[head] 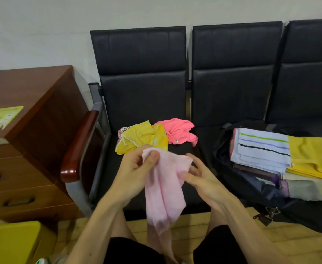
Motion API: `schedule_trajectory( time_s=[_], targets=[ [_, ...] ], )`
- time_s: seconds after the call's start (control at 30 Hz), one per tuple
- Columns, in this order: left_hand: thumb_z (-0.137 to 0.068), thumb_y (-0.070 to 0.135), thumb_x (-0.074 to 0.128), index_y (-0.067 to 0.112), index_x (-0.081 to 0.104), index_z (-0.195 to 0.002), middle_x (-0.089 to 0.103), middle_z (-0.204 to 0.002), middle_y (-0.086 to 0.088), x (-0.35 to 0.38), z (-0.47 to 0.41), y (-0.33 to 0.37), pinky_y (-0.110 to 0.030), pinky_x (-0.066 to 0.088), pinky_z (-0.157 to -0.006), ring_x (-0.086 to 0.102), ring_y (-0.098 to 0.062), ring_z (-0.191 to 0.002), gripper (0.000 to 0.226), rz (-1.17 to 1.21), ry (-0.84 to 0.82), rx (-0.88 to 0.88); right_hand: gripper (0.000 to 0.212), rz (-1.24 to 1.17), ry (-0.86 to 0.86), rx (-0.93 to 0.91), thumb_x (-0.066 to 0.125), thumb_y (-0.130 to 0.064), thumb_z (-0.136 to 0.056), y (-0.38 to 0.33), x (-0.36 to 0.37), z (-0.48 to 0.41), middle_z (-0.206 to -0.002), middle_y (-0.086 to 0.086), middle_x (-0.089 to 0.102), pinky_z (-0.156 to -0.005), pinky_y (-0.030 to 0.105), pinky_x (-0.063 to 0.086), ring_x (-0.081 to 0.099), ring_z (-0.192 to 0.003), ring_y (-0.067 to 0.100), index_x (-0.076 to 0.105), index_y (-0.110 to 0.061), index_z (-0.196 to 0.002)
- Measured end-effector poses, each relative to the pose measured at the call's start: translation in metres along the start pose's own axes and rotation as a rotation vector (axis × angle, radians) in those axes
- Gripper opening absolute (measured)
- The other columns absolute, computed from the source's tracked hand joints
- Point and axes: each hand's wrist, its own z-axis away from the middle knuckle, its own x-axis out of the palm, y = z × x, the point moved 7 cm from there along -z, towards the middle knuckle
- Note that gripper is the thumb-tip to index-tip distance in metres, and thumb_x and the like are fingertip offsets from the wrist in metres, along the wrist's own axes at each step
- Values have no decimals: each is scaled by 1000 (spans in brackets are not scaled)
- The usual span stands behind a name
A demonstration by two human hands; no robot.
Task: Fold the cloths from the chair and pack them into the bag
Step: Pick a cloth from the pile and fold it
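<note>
A light pink cloth (166, 189) hangs in front of the black chair seat (137, 187). My left hand (137, 168) pinches its top left corner between thumb and fingers. My right hand (198, 174) touches the cloth's right edge with loosely spread fingers. Behind them on the seat lie a crumpled yellow cloth (141, 138) and a bright pink cloth (177, 132). On the seat to the right an open dark bag (255, 195) holds folded cloths: a white striped one (261, 149), a yellow one (312, 155) and a beige one (305, 185).
A brown wooden cabinet with drawers (28, 149) stands at the left, a green leaflet (2, 119) on its top. The chair's wooden armrest (78, 145) lies between cabinet and seat. A yellow box (13, 242) sits on the floor at bottom left.
</note>
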Motion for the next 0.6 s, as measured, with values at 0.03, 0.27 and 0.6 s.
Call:
schedule_trajectory(
  time_s=[0.03,0.27,0.6],
  targets=[
    [-96,27,52,19,73,-89,70,-84,5,-3,-3,4,-21,49,-73,62,-4,-81,23,-4,-33,7,80,2,-116,3,90,-30,-65,-6,10,-3,-117,0,71,-99,34,48,61,-119,19,54,-16,-135],
    [-92,40,47,29,68,-108,73,-102,13,-45,-10,-2,-26,60,-78,70,-12,-99,28,76,195,-117,18,283,165,-510,59,-27,-95,-120,9,15,-86,5,74,-67,31,53,68,-76,15,75,-19,-92],
    [-101,44,44,38,71,-92,72,-95,8,-40,0,-16,-42,59,-80,69,-18,-93,28,76,432,-118,57,405,250,-490,43,-53,-88,-107,30,38,-55,3,34,-47,24,22,31,-50,16,41,-4,-60]
  ],
)
